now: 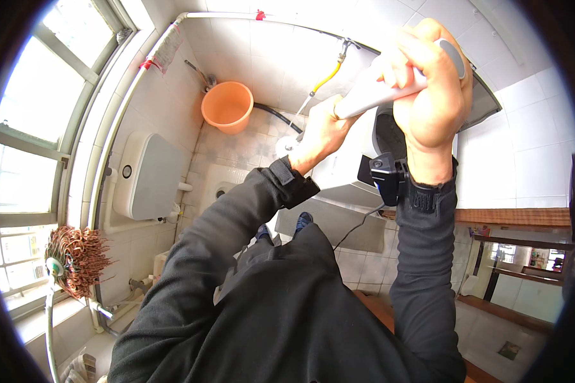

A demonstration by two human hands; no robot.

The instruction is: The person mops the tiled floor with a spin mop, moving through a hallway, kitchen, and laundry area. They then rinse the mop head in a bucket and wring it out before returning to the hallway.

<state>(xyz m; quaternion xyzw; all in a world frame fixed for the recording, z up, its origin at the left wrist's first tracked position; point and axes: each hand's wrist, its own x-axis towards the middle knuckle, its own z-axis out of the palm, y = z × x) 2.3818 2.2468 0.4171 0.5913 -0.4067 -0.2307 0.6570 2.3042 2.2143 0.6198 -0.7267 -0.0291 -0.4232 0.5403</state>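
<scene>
My right hand (431, 91), raised high at the upper right, is wrapped around the thick end of a white handle (381, 98) with a grey oval end cap (450, 57). Lower on the same handle, at its narrow end, my left hand (321, 134) is closed around it. A small white round thing (286, 145) shows just beyond my left wrist; whether it joins the handle is hidden. Under both hands stands a white washing machine (335, 167) with a dark round opening (390, 131) and a raised dark lid (481, 98). A black wrist camera (383, 174) is strapped to my right wrist.
An orange bucket (227, 106) stands in the far corner near a black hose (278, 117). A yellow hose (328, 79) hangs from the wall tap (347, 45). At left are a toilet cistern (148, 177), a squat toilet (211, 184) and a string mop (76, 263). My feet touch a grey mat (335, 225).
</scene>
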